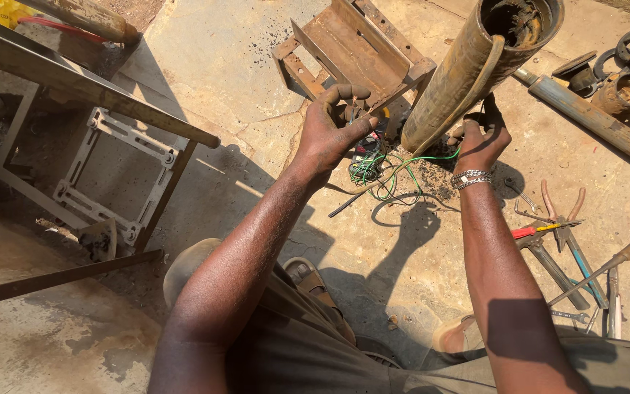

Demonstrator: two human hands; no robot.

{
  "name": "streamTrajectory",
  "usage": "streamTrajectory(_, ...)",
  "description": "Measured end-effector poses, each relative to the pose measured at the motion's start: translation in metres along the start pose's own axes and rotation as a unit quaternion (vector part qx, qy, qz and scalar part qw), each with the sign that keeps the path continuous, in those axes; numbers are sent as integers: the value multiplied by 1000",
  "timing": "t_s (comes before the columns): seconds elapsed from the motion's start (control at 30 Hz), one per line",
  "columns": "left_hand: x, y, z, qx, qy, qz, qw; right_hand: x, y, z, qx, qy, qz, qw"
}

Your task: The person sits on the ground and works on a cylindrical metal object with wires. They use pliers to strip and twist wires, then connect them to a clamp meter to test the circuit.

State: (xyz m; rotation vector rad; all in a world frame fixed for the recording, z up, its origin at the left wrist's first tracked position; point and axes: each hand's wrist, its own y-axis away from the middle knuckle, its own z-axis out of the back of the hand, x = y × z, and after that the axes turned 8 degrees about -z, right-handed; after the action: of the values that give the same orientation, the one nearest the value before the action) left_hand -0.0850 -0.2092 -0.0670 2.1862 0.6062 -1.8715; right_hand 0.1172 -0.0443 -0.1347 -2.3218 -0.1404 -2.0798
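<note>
Lighting: hard, bright daylight from above. Shadows: sharp-edged, dark, cast by both arms onto the concrete floor (235,66); frame legs likewise. Glare: pale washed-out patches on sunlit concrete. Focus: crisp throughout. Distortion: mild wide-angle bending of lines toward the edges.

Concrete floor (242,66), cracked, sunlit. On it: rusty bracket (355,47), green wires (388,171), pliers (564,219), screwdriver (541,230), hammer (614,264), pipe (592,120) far rt, metal frame (114,175) lt.

Right fingers (491,117) hidden behind rusty pipe (468,66)
</note>
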Motion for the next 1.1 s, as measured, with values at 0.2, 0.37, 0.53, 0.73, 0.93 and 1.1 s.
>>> streamTrajectory(0.2,3,-3,-6,12,7,-5,1000,13,-12,21,76,-132,-98,984)
streamTrajectory(0.37,2,-4,-7,11,-5,-3,1000,5,-19,33,66,22,-175,982)
streamTrajectory(0.53,4,-1,-4,19,-1,9,1000,-7,-19,45,125,-143,-132,973)
streamTrajectory(0.73,8,-4,-8,15,-41,-22,999,-6,-21,49,156,-162,-110,968)
streamTrajectory(0.93,8,-4,-9,18,-26,36,999,7,-14,41,110,-41,-129,985)
streamTrajectory(1.1,8,-3,-9,24,-34,-1,999,17,-3,36,191,-125,-76,971)
